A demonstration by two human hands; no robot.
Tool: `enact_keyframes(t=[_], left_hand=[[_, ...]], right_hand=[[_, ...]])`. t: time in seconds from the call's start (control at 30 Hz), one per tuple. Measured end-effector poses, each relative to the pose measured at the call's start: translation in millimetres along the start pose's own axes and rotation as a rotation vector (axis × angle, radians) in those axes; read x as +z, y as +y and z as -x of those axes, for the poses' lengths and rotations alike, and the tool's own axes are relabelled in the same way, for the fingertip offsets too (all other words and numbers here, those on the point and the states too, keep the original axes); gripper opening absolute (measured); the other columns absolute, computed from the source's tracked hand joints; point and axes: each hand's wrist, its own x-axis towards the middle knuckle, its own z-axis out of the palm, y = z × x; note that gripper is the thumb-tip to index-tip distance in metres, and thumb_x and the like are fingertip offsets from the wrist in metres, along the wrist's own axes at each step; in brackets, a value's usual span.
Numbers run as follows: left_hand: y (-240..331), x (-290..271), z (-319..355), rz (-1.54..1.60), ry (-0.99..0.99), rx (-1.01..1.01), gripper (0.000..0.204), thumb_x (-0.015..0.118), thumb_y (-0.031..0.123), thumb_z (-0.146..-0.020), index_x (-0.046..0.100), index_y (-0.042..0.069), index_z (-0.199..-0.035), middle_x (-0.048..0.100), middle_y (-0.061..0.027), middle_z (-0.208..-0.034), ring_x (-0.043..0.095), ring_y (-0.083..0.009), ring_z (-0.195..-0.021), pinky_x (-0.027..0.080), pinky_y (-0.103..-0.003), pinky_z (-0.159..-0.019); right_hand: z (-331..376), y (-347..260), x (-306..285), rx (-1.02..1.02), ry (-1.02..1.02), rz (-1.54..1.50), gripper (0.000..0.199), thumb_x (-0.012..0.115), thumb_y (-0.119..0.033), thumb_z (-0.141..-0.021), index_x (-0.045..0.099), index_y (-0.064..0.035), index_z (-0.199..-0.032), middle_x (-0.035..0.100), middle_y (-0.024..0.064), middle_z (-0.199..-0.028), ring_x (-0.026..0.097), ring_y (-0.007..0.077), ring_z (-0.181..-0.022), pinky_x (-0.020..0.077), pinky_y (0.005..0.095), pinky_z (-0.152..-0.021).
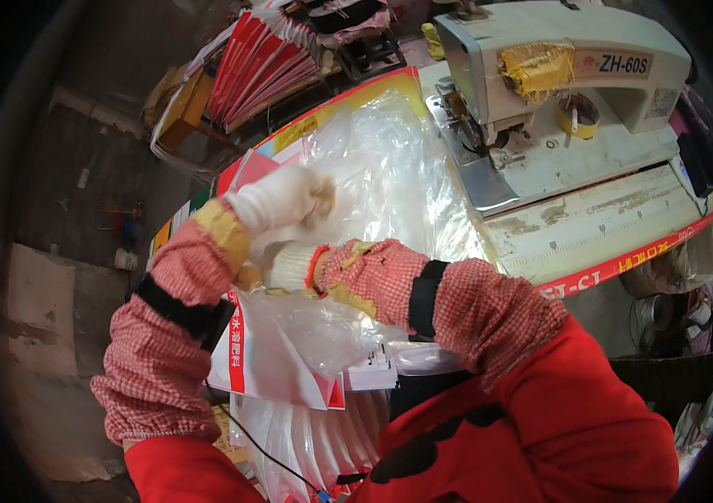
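Observation:
A sheet of clear, crinkled plastic film (398, 159) lies over printed white and red sacks (277, 369) on the table. My left hand (294, 197), in a white knit glove with worn brownish fingertips, is over the film's left part; motion smears its curled fingers. Just nearer to me, my right hand (277, 264) reaches across to the left in the same kind of glove. Its fingers are closed at the left edge of the film, which hangs in folds below them. My wrist and sleeve partly cover that grip.
A white sewing machine (558, 67) stands at the right, with a yellow tape roll (577, 116) on its bed. Stacked red and white sacks (252, 59) rest at the back left. Folded translucent bags (315, 436) lie below the table's front edge. A dark cable (260, 448) runs beside them.

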Motion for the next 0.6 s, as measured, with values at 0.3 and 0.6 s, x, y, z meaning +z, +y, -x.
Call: enact_keyframes(t=[0.3, 0.6], left_hand=[[-57.0, -34.7, 13.7, -0.615, 0.690, -0.221, 0.018, 0.056, 0.016, -0.083, 0.070, 0.007, -0.090, 0.067, -0.0174, -0.090, 0.065, -0.0314, -0.087, 0.050, -0.041, -0.073], [40.3, -107.1, 38.4, -1.578, 1.079, -0.150, 0.015, 0.057, 0.012, -0.079, 0.068, 0.009, -0.089, 0.066, -0.0068, -0.087, 0.067, -0.0236, -0.080, 0.052, -0.034, -0.068]], right_hand=[[21.2, 7.0, -0.1, 0.572, 0.094, -0.790, 0.051, 0.055, -0.051, -0.083, 0.065, -0.0054, -0.103, 0.065, 0.0164, -0.089, 0.062, 0.0264, -0.083, 0.0474, 0.0370, -0.073], [108.5, -138.4, 6.9, -0.383, -0.298, 0.005, 0.033, 0.054, -0.020, -0.080, 0.061, -0.0005, -0.106, 0.063, 0.0198, -0.098, 0.061, 0.0307, -0.095, 0.0459, 0.0394, -0.088]])
